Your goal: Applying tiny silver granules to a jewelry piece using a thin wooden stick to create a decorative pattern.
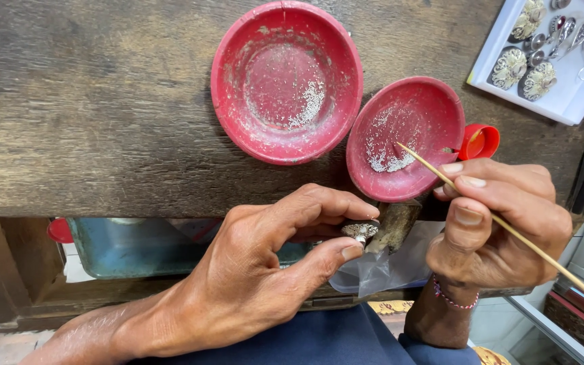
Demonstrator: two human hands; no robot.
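Granulation work, looks like: left hand (258, 270) pinches a small silver filigree piece (360, 231) between thumb and fingers at the bench edge, right hand (501, 216) grips a thin wooden stick (508, 230) with its tip in the smaller red dish (407, 135) of tiny silver beads. Piece seems mostly covered (hard to tell how much remains). Bigger red dish (285, 81) and a white tray (555, 101) of finished ornaments sit on the worn wooden bench (89, 101).
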